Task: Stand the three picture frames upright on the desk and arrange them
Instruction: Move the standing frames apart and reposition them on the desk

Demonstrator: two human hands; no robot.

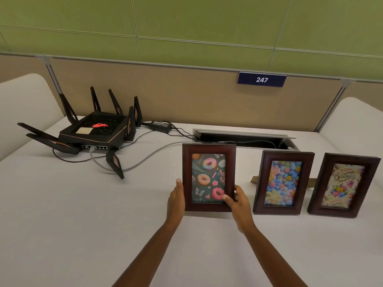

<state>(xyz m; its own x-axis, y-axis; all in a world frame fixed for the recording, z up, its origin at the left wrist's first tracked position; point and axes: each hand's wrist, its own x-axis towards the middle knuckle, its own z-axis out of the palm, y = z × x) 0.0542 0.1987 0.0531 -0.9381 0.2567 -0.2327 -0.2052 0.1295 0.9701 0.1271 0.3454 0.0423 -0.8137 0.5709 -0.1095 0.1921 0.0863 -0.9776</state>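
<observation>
Donut frame [208, 177] upright, side edges pinched by fingers [228, 198] of both hands.

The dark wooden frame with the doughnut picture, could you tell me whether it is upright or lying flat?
Upright: the dark wooden doughnut frame faces the camera, gripped at its sides by the left hand and right hand.

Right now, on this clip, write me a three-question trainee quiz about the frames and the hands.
1. True or false: both hands grip the donut frame.
2. Which frame stands farthest right? A flower frame B birthday frame C donut frame
3. What number is on the blue sign?

Key: 1 true, the left hand on its left edge, the right hand on its right edge. 2 B. 3 247.
</observation>
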